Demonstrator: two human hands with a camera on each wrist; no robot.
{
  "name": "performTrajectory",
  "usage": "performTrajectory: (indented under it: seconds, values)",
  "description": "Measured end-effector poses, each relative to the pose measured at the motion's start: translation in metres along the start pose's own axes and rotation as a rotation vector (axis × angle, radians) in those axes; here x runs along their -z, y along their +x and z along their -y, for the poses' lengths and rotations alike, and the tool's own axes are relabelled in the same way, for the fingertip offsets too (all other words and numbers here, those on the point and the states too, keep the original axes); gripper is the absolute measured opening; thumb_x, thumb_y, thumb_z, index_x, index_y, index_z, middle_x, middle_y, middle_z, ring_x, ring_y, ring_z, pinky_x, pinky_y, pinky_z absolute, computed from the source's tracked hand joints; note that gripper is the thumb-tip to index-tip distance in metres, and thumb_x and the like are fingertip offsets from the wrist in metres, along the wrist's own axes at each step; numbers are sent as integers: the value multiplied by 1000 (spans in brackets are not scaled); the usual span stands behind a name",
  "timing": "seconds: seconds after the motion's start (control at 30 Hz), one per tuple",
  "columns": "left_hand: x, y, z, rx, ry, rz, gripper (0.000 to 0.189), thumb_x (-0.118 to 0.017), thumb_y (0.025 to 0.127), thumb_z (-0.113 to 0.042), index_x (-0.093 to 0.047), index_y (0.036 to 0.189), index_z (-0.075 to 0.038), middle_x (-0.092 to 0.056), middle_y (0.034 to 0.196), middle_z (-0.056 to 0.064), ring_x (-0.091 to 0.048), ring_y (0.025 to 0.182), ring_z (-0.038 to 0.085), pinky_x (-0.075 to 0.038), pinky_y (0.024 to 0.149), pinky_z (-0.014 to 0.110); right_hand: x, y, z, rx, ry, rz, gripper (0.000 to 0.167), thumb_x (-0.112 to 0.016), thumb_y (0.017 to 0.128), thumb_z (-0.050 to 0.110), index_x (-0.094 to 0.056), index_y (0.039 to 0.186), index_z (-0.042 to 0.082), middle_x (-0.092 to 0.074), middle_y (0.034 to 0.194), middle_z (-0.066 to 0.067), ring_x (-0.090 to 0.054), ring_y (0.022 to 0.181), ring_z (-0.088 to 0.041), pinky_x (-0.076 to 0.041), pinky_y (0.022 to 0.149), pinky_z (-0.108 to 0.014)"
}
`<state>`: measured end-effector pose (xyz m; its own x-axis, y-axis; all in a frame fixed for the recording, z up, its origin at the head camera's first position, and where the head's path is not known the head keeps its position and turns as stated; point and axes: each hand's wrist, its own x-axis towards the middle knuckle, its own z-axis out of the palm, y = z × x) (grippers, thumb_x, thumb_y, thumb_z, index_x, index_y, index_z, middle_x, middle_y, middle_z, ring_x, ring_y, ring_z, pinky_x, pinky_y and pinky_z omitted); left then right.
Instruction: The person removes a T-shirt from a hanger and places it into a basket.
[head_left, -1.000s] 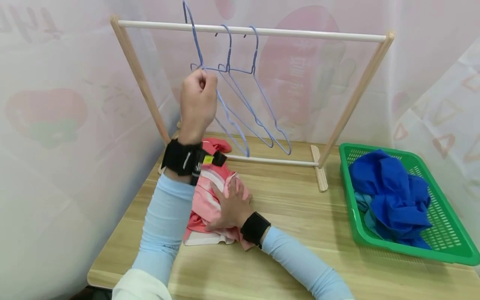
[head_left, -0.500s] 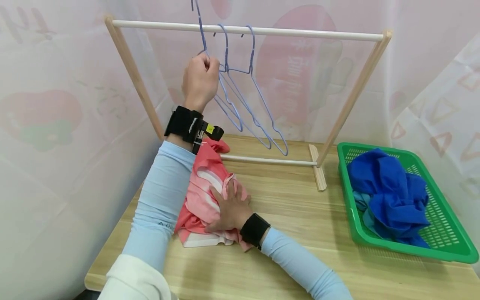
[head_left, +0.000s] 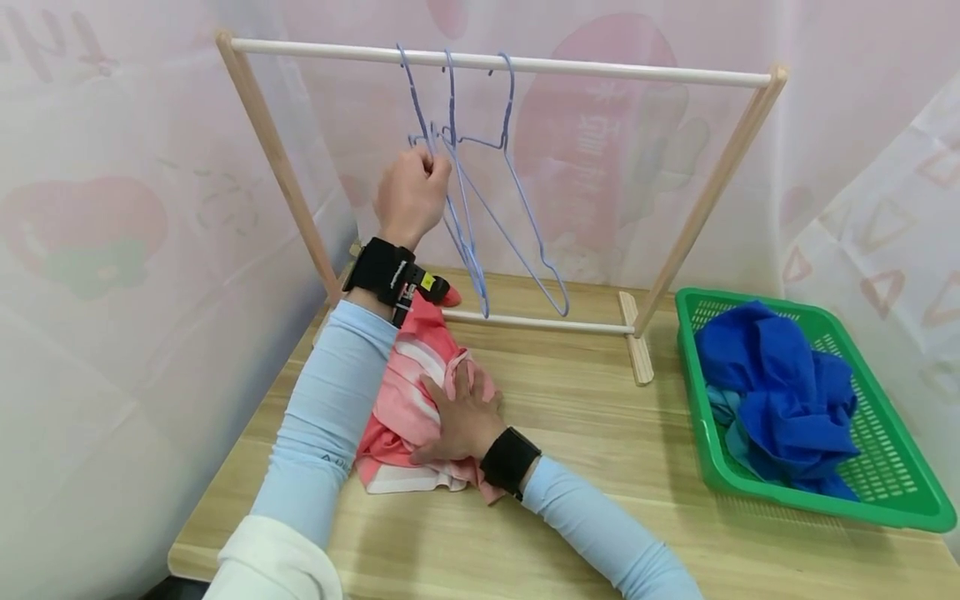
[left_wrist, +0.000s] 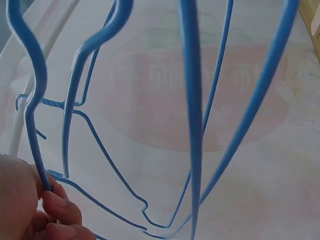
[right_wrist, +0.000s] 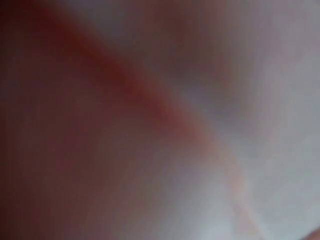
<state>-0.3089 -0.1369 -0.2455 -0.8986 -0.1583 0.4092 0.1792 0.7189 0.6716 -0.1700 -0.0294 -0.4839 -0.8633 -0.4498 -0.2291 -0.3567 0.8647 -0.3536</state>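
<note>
In the head view my left hand [head_left: 412,196] grips a blue wire hanger [head_left: 412,87] just below its neck, and the hook is at the rack's top rod [head_left: 600,70]. The left wrist view shows the fingertips [left_wrist: 60,207] curled round the hanger's wire. Close to its right hang two more blue hangers, a middle hanger [head_left: 452,104] and a right-hand hanger [head_left: 525,187]. My right hand [head_left: 465,421] rests with spread fingers on a crumpled pink and white garment [head_left: 401,396] on the table. The right wrist view is too blurred to read.
A wooden rack stands at the back, with side posts [head_left: 712,196] and a low crossbar [head_left: 540,321]. On the right of the table [head_left: 570,533] is a green basket [head_left: 892,350] with blue cloth [head_left: 795,400] in it. Patterned curtains surround the back and sides.
My left hand has moved to the right, rising and then dropping, so the hanger's hook has come down from above the rod to it. The right hand stays on the garment.
</note>
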Motion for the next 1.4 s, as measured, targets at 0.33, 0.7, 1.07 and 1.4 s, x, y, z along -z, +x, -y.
performTrajectory:
  seconds: [0.33, 0.7, 1.07, 1.4]
  values:
    - [-6, -2, 4, -39, -1, 7, 36, -43, 106, -29, -42, 72, -17, -40, 67, 0, -39, 61, 18, -21, 55, 28, -4, 2, -1, -2, -44, -25, 121, -78, 73, 80, -20, 169, 36, -7, 177, -22, -11, 161, -53, -27, 112, -84]
    - [2, -12, 35, 55, -37, -71, 47, -21, 110, -42, -58, 108, -14, -50, 85, -1, -42, 70, 17, -29, 64, 30, -3, 3, -1, 7, 2, -21, 117, -79, 76, 76, -20, 169, 36, -5, 178, -18, -7, 163, -50, -24, 113, -84]
    - [-3, -38, 171, 2, 199, 328, 50, -49, 95, -20, -52, 138, 7, -54, 137, 32, -53, 127, 47, -43, 108, 61, 1, 5, -1, 22, 18, -38, 120, -82, 76, 71, -14, 169, 40, -10, 176, -18, -11, 163, -48, -27, 112, -82]
    - [-25, -93, 207, 14, 442, 1034, 100, -69, 92, -46, -13, 170, -18, -2, 172, 36, -25, 155, 59, -33, 119, 72, 7, 9, 2, 4, 17, -67, 137, -86, 72, 69, 3, 170, 35, -26, 170, -18, -28, 155, -44, -39, 106, -73]
